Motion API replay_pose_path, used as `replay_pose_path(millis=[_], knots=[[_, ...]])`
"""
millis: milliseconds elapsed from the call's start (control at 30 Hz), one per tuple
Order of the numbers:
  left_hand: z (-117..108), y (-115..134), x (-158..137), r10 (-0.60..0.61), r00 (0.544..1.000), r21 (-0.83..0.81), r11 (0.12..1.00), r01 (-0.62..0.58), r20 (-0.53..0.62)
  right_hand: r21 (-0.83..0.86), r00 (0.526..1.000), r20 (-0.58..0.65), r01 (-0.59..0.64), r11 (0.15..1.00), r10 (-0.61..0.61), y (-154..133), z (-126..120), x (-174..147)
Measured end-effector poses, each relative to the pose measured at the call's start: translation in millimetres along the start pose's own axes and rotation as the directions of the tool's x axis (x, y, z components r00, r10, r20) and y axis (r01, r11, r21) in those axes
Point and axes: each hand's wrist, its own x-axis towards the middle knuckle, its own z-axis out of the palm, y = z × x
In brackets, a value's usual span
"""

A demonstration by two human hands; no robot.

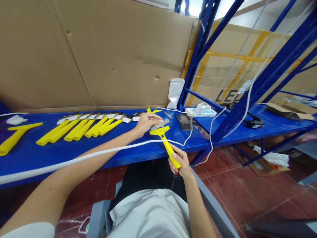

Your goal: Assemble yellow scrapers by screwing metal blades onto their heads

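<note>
My right hand [180, 160] is wrapped round the handle of a yellow scraper [167, 145], its wide head pointing away from me. The same hand also holds a screwdriver [175, 174] with a reddish handle, shaft downward. Just beyond the scraper head, my left hand [148, 123] has its fingers together at a thin metal blade [160, 124], seemingly pinching it; the exact grip is partly hidden. Another narrow metal strip [168, 114] lies on the blue shelf behind. Part of a further yellow scraper [154, 110] shows behind my left hand.
Several yellow scrapers [83, 129] lie in a row on the blue shelf [133, 148], with one more [15, 140] at far left. A white cable [99, 153] crosses over my left arm. A power strip [201, 112] sits by the blue upright; cardboard [104, 56] stands behind.
</note>
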Motion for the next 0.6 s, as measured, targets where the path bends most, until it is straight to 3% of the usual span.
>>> replay_pose_path(millis=[367, 600], knots=[[0, 0, 2, -0.077, 0.995, -0.109, 0.992, 0.070, -0.067, -0.018, 1.000, -0.002, -0.006, 1.000, 0.005, -4, 0, -1], [3, -9, 0, -0.088, 0.996, -0.019, 0.996, 0.087, -0.003, -0.022, 1.000, -0.006, 0.005, 1.000, -0.005, -2, -1, -1]])
